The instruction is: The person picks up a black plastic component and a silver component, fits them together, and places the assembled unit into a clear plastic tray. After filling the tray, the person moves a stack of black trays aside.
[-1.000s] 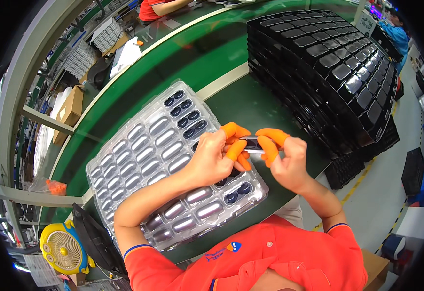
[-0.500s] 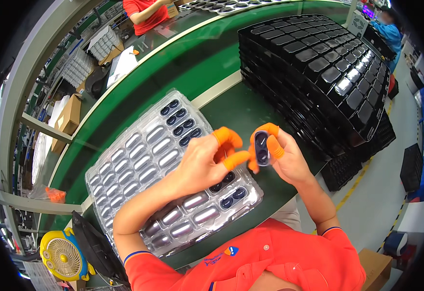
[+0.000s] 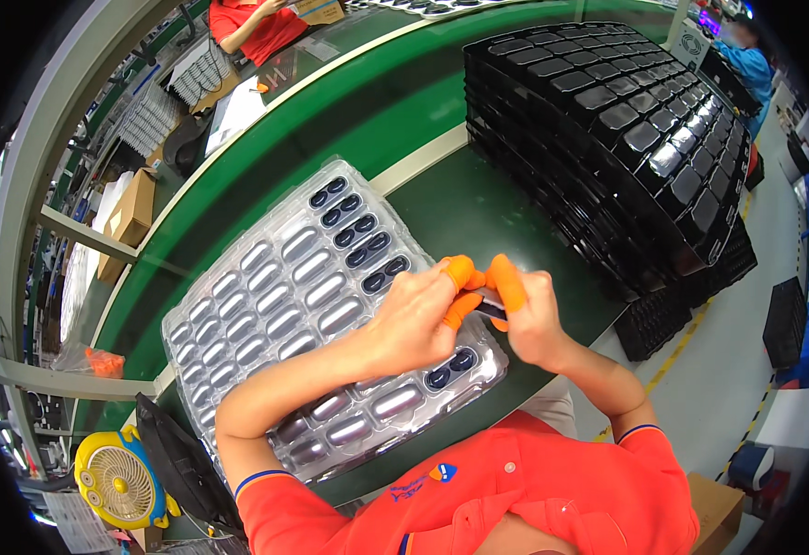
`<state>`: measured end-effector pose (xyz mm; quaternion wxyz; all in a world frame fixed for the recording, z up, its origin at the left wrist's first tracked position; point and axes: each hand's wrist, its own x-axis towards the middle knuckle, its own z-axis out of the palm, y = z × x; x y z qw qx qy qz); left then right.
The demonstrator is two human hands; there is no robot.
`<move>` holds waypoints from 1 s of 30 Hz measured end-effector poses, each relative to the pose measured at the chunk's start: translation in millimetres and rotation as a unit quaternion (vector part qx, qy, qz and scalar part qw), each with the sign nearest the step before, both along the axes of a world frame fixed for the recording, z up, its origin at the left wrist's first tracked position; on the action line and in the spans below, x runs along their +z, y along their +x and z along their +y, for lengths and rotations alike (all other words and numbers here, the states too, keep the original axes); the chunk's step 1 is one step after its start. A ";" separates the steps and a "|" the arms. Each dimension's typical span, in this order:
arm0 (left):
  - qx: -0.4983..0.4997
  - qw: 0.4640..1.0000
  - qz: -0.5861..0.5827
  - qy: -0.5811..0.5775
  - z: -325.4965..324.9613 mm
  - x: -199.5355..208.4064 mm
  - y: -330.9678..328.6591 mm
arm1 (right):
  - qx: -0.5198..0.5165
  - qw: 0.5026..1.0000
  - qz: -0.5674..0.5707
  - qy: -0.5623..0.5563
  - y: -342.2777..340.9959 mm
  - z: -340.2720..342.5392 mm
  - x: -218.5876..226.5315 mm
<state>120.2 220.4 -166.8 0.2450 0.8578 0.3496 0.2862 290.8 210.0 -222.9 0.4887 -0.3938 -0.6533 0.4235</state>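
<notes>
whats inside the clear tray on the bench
Dark two-lobed parts sit along the right side of the clear tray; its other visible pockets look silvery. The left hand and forearm cover some pockets, so what those hold can't be seen.

A yellow-and-blue fan (image 3: 120,483) is seen by the left edge of the green surface (image 3: 428,217). Past the far edge, a brown cardboard box (image 3: 132,217) and a person in red (image 3: 255,35) are seen; beyond the far right corner, a person in blue (image 3: 748,74).

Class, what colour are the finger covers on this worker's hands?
The finger covers are orange, clearest in the head view.
</notes>
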 end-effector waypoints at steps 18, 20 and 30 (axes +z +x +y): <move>-0.016 0.972 -0.126 -0.200 2.0 23.4 -5.6 | 0.047 0.983 0.144 -0.103 27.5 -18.9 38.8; -0.012 0.967 -0.128 -0.220 0.8 22.1 -4.8 | 0.046 0.982 0.150 -0.106 28.3 -20.7 38.6; 0.058 0.997 0.037 0.019 -1.8 25.1 -37.8 | 0.027 0.999 0.007 -0.021 24.4 -24.3 33.0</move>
